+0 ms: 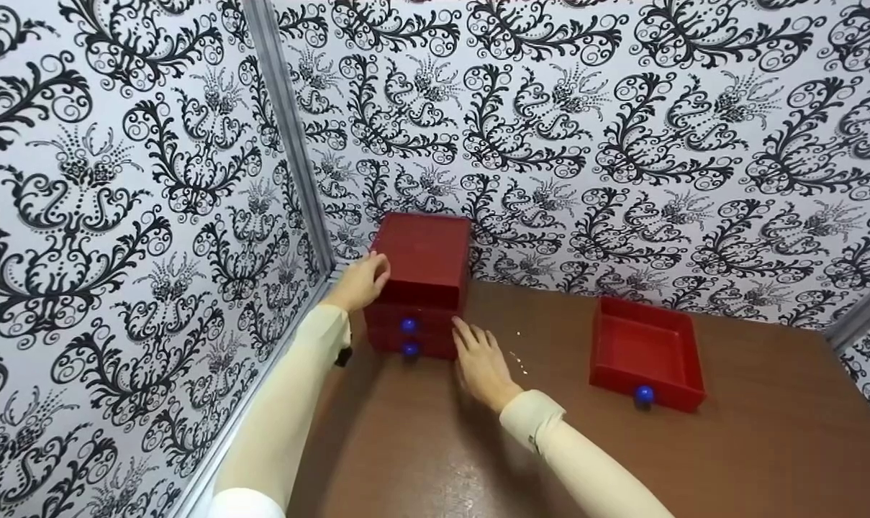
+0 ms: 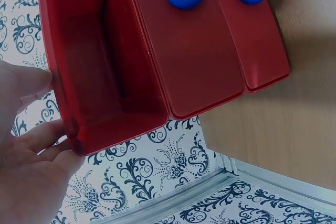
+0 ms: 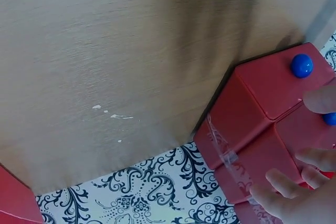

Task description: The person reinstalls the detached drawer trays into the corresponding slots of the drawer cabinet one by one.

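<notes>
A red drawer unit (image 1: 427, 248) stands in the back left corner of the table. Its top compartment (image 2: 84, 61) is an empty slot; the two lower drawers are pushed in, each with a blue knob (image 1: 409, 325). My left hand (image 1: 359, 283) touches the unit's upper left corner, thumb by the top panel and fingertips at the side. At the right side of the unit, my right hand (image 1: 483, 365) has its fingers spread, fingertips close by the side wall. A removed red drawer (image 1: 643, 352) lies upright on the table to the right, its blue knob (image 1: 644, 395) facing me.
Patterned white and black panels (image 1: 550, 144) close off the back and the left. A grey metal post (image 1: 291, 129) rises behind the unit's left side. Several small white marks (image 3: 113, 114) dot the brown table (image 1: 435, 446) between the unit and the loose drawer.
</notes>
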### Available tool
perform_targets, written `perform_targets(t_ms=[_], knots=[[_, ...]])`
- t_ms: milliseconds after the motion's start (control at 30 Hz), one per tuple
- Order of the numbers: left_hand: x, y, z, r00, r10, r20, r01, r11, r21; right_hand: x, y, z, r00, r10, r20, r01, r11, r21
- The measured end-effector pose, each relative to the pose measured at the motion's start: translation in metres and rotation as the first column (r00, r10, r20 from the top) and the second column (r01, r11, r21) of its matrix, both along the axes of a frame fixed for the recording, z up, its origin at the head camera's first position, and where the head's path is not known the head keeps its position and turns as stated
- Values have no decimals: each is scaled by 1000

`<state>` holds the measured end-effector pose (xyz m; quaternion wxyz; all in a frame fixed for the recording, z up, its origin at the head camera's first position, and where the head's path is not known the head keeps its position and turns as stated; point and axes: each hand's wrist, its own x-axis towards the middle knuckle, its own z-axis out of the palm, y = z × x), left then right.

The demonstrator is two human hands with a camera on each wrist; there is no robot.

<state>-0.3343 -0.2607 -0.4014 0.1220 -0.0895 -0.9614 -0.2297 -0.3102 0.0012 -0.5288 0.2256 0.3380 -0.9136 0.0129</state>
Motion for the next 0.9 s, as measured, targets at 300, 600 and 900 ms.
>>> perform_targets(t_ms=[300, 600, 900], knots=[[2, 1, -6, 1000, -7, 1, 7, 1000, -3, 2, 32, -2, 999, 43, 3, -42, 995, -95], [2, 0, 3, 999, 6, 42, -6, 1000, -9, -13, 116, -5, 999, -40, -31, 33, 978, -207], [1, 0, 3, 999, 4, 53, -2, 1000, -28, -16, 225, -11, 967, -252, -18, 242, 945, -219]])
